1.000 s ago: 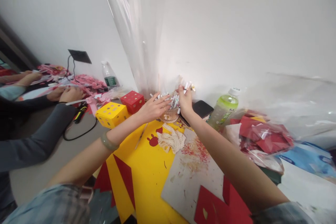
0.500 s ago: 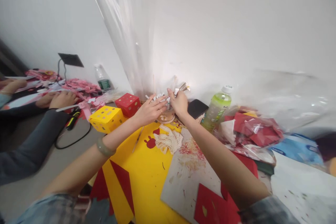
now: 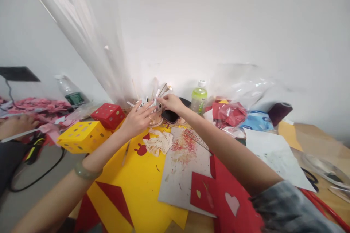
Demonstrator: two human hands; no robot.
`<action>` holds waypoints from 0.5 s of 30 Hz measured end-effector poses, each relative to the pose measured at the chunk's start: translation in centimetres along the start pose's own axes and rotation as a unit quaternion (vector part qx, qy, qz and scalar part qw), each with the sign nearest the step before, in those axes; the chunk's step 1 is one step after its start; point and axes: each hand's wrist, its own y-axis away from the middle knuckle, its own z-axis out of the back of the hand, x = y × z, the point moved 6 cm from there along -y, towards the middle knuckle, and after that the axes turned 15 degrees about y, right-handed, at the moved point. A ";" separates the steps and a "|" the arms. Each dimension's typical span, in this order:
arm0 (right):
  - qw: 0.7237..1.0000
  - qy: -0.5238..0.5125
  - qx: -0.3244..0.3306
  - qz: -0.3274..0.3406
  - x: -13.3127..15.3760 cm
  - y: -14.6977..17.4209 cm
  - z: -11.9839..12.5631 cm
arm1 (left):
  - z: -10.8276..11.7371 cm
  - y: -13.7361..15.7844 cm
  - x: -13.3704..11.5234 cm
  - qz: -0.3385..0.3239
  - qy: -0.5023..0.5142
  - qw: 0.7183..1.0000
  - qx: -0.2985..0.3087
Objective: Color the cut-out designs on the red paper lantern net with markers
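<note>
At the back of the work surface, against the wall, stands a round container (image 3: 156, 119) crowded with white stick-like pieces and thin rods. My left hand (image 3: 140, 117), fingers spread, rests over its left side. From the right, my right hand (image 3: 171, 102) pinches at the top of a small white piece among them; its exact kind is too small to make out. A black phone (image 3: 170, 117) lies just below my right hand. In front of the container is a bunched cream lace ribbon (image 3: 160, 142), beside a red rabbit cutout (image 3: 140, 149).
Yellow paper (image 3: 142, 189) and a stained grey board (image 3: 172, 182) cover the middle. Dotted red (image 3: 108, 115) and yellow (image 3: 83, 136) boxes stand left. A green drink bottle (image 3: 199, 98) and bagged red paper (image 3: 228, 114) stand right. Another person's hand (image 3: 18, 127) shows far left.
My view has swung right, so the scene sits farther left and more of the right side shows. Both hands stay at the container; the right one has shifted slightly over the white pieces.
</note>
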 end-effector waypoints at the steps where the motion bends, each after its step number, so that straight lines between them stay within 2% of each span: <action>1: 1.000 0.024 0.000 0.015 0.1 0.6 0.8 | 0.3 0.0 -0.3 -0.006 0.007 1.000 -0.009; 6: 0.987 0.124 0.040 0.089 -0.2 6.5 5.1 | 1.0 -0.4 -2.8 -0.017 0.068 0.997 -0.029; 9: 0.981 0.153 0.076 0.090 -2.1 11.4 7.9 | 0.6 -0.9 -5.6 -0.051 0.160 0.986 -0.013; 10: 0.976 0.169 0.113 0.084 -3.2 13.1 8.4 | 0.4 -1.1 -6.7 -0.063 0.198 0.978 -0.004; 13: 0.968 0.212 0.131 -0.017 -8.0 17.3 10.2 | -0.7 -1.2 -10.2 -0.090 0.305 0.946 0.066; 15: 0.964 0.216 0.132 -0.083 -11.4 19.5 10.4 | -1.5 -1.1 -12.3 -0.091 0.358 0.920 0.129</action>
